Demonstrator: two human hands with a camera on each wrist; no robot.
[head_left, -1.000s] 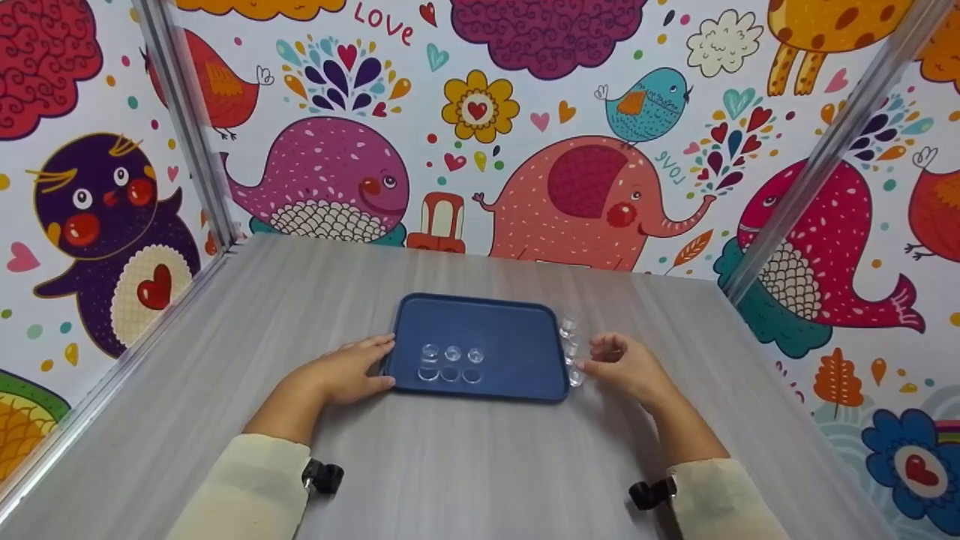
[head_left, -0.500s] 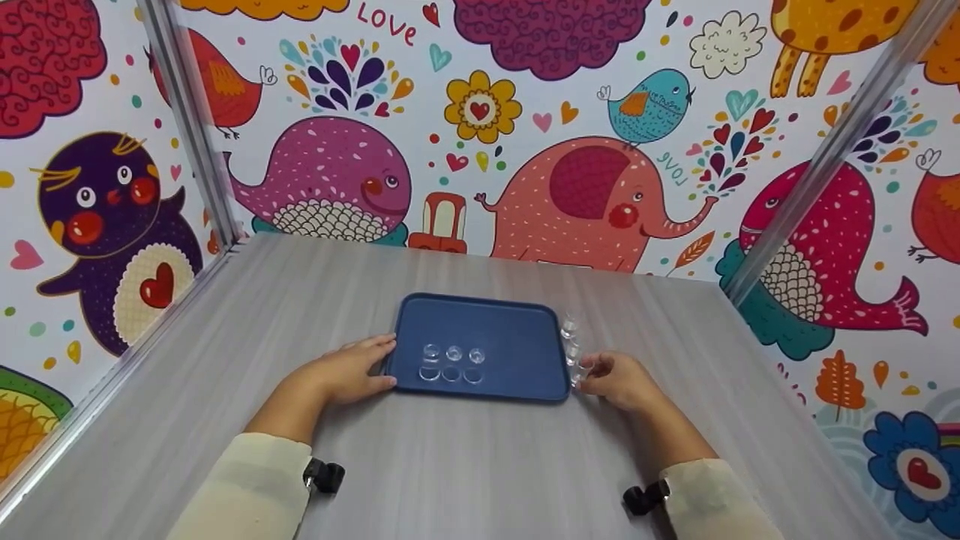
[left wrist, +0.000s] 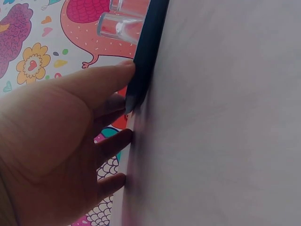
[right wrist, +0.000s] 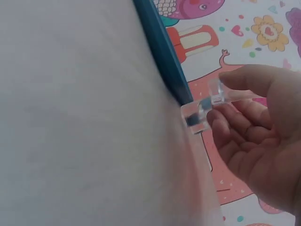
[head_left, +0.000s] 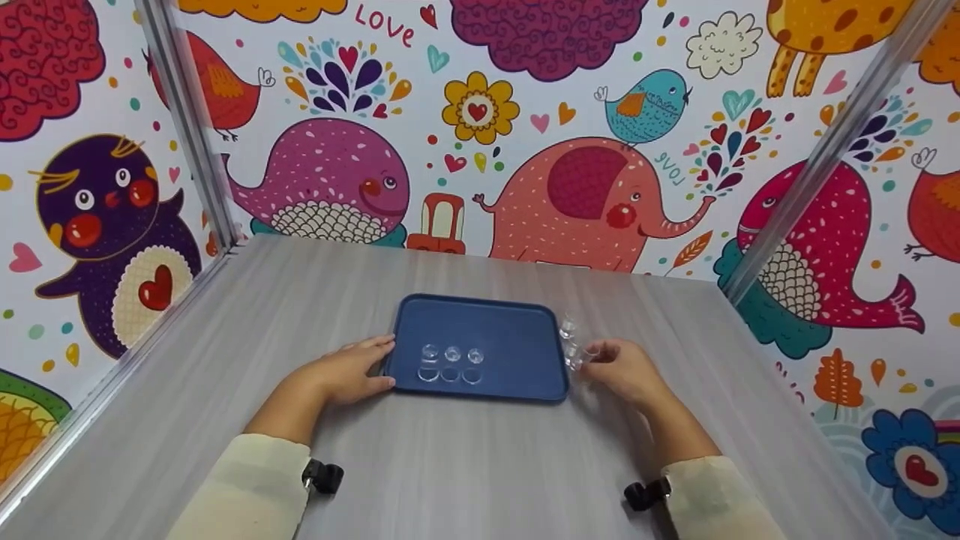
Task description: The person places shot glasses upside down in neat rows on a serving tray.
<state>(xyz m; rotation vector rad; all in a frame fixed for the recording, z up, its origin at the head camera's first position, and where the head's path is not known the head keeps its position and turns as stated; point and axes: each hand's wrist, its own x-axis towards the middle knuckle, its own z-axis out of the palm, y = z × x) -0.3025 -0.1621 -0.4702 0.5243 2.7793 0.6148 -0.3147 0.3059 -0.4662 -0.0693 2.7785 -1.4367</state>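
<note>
A dark blue tray (head_left: 517,337) lies on the table with small clear cups (head_left: 452,353) on its near left part. My left hand (head_left: 349,371) rests against the tray's left side, thumb and index fingertip at the rim. In the left wrist view the thumb touches the tray's edge (left wrist: 143,61), while other fingertips reach the tabletop. My right hand (head_left: 626,373), just past the tray's right side, pinches a small clear cup (right wrist: 217,92) between thumb and fingers. Close by, more clear cups (head_left: 568,328) stand along that right rim, partly overlapping the held one.
The grey wood-grain table (head_left: 465,465) extends around the tray. Behind it stands a patterned wall (head_left: 450,172) with cartoon animals, and metal posts (head_left: 191,127) rise at the corners. A black wrist camera (head_left: 324,476) sits at each sleeve.
My right hand moved toward the tray's near right corner, took hold of the nearest clear cup there, and has raised it slightly up and away. The left hand stays put.
</note>
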